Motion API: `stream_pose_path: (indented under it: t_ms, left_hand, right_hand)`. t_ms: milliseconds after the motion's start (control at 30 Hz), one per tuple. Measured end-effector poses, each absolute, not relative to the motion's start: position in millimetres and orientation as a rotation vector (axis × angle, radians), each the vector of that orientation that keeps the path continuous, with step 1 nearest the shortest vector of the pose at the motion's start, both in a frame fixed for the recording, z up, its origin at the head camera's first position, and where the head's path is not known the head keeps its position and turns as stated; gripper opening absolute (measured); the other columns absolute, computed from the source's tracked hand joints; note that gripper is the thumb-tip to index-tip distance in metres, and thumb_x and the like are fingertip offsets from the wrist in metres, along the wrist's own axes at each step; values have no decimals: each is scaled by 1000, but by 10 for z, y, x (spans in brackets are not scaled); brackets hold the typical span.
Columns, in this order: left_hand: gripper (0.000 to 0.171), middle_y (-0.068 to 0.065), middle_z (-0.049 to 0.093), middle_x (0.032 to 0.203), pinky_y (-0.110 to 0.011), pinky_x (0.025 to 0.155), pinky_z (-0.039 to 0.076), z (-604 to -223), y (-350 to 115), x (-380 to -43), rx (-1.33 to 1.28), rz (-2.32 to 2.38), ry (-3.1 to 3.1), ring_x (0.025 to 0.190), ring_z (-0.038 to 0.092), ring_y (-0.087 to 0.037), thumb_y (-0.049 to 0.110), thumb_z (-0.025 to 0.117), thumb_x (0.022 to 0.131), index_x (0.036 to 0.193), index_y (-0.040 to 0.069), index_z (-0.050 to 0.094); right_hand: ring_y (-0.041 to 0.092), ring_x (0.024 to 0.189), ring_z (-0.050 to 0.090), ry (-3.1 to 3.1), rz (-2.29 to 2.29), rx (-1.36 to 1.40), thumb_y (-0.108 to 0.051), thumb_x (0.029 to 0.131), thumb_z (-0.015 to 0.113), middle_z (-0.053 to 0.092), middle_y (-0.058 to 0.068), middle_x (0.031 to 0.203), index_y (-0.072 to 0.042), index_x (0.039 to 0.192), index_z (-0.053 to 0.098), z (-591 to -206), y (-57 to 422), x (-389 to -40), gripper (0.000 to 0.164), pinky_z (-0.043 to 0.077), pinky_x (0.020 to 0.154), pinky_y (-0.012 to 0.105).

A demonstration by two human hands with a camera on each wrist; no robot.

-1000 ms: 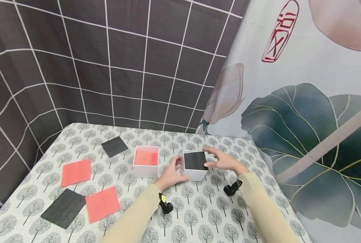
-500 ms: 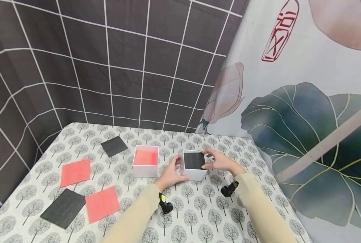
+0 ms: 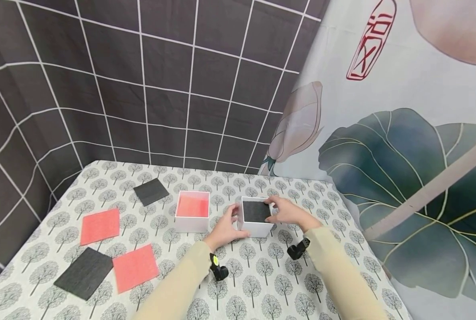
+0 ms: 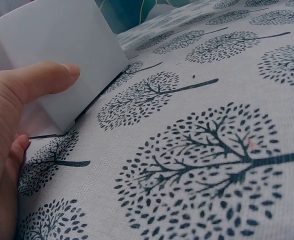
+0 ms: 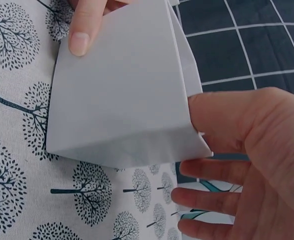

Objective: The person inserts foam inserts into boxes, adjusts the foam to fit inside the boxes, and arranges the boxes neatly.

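Note:
A white box (image 3: pixel 258 230), without a lid, stands on the tablecloth with a black square sheet (image 3: pixel 255 211) inside it. My left hand (image 3: pixel 226 229) grips the box at its left, thumb along the front wall and fingers round the side. In the left wrist view that thumb presses flat against the white wall. At the right rim is my right hand (image 3: pixel 288 211), its thumb and index finger reaching in to the sheet's right edge. The right wrist view shows the thumb (image 5: pixel 222 115) passing over the rim, its tip hidden, and other fingers outside.
To the left stands a second white box (image 3: pixel 191 226) holding a red sheet (image 3: pixel 191 205). Farther left lie black squares (image 3: pixel 151 192) and red squares (image 3: pixel 99 226) on the tree-print tablecloth (image 3: pixel 247 291). A dark grid curtain (image 3: pixel 162 89) hangs behind.
My right hand has moved a little left, its fingertips from over the rim to inside the box. The black sheet's right edge has shifted inward. My left hand stays on the box.

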State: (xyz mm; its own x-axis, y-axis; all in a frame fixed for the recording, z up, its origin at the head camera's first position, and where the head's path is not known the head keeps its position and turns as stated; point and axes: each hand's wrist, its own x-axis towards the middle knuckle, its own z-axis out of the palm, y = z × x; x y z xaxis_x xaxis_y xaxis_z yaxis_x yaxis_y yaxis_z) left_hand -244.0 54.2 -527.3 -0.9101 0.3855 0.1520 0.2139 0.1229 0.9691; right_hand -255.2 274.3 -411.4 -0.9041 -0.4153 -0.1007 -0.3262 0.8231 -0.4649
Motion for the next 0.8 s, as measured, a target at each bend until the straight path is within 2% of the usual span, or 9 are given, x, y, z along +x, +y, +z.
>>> stream_pose_path:
  t_ms: [367,800]
  left_hand:
    - [102,-15,37,140,-36,104,37,-5238,537,-2426,569,1871,2253,123,44,-31,23,85,64,144,10,24]
    - [102,-15,38,139,-34,104,37,-5256,548,-2442,590,1894,2252,124,42,-29,23,86,63,143,8,24]
  right_hand:
    - [35,97,57,2822,-584,-604,-16,71,78,59,18,115,2,115,56,-4122,2693,-2557,52,50,82,44]
    - [33,98,55,2783,-690,-527,-11,72,75,57,20,118,5,120,54,-4154,2664,-2535,55,50,83,44]
